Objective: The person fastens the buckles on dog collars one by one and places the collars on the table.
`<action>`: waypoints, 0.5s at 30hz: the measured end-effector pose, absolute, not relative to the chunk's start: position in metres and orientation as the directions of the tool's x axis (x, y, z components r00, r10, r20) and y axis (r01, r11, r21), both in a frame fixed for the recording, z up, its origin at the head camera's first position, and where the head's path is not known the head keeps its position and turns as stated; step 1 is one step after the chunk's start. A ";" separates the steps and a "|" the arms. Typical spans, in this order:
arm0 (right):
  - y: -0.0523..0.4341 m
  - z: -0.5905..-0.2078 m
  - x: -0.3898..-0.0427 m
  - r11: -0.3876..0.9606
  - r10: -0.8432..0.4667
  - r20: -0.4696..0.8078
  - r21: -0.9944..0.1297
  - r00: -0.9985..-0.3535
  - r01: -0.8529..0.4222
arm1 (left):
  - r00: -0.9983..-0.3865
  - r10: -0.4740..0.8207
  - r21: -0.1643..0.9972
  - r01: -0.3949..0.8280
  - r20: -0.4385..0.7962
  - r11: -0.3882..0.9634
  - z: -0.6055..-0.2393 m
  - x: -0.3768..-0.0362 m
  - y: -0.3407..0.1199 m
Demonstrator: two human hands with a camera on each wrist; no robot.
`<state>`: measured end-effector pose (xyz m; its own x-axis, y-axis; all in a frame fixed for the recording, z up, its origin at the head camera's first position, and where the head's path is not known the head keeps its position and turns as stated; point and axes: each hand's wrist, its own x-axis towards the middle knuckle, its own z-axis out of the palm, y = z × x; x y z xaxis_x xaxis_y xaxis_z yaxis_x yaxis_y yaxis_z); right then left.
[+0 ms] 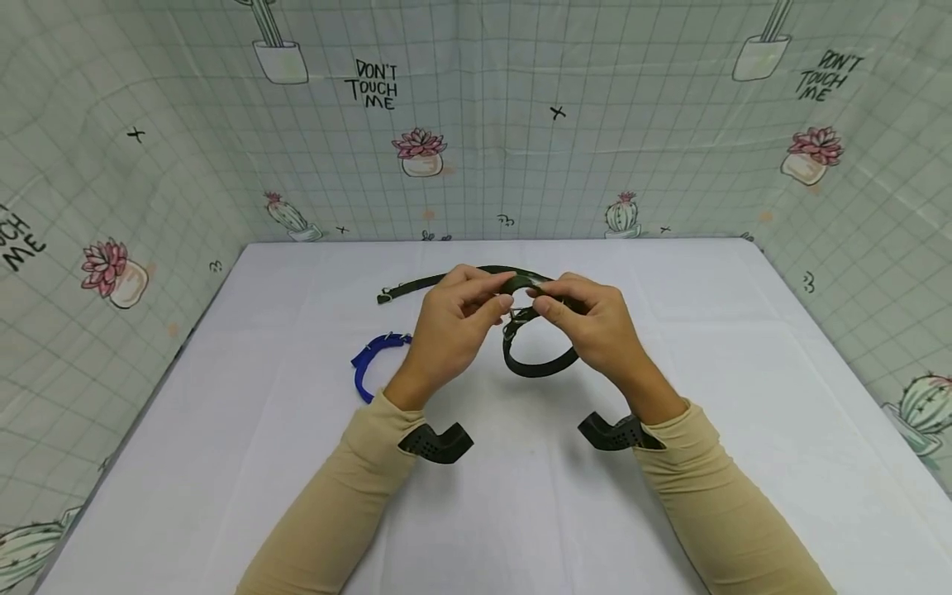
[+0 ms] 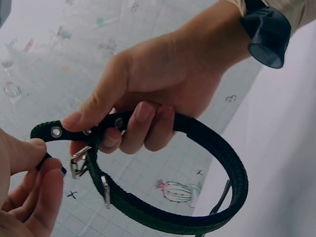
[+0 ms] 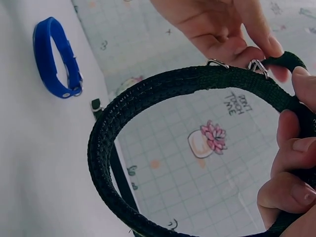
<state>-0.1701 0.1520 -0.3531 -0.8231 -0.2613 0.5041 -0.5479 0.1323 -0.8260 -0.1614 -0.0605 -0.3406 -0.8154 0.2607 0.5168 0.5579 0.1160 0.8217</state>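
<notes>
A dark green buckled collar [image 1: 539, 369] is held up in a loop between both hands, above the white table. My left hand [image 1: 449, 326] pinches the strap's free end near the metal buckle [image 2: 79, 162]. With thumb and fingers, my right hand [image 1: 595, 322] grips the strap beside a metal eyelet [image 2: 56, 132]. The strap passes through the buckle area and bends between the two hands. A metal loop [image 2: 106, 191] sits on the band just past the buckle. In the right wrist view the fingers cover part of the band.
A blue collar [image 1: 364, 364] lies in a loop on the white table [image 1: 297, 487], left of my left hand and partly hidden by it. Another dark green strap [image 1: 416, 285] stretches along the table behind the hands. Patterned cloth walls [image 1: 491, 182] border the table's back and sides.
</notes>
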 end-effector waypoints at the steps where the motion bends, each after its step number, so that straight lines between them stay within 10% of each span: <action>1: 0.152 -0.354 -0.170 0.135 -0.266 0.502 -0.826 -0.823 -0.547 | -0.808 0.256 0.810 0.572 0.530 0.127 -0.341 -0.161 -0.060; 15: 0.151 -0.352 -0.170 0.138 -0.259 0.499 -0.829 -0.827 -0.543 | -0.797 0.240 0.780 0.598 0.555 0.183 -0.345 -0.162 -0.059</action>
<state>-0.1704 0.1515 -0.3521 -0.8272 -0.2591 0.4986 -0.5427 0.1380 -0.8285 -0.1625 -0.0592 -0.3452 -0.7965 0.2400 0.5549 0.5985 0.1827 0.7800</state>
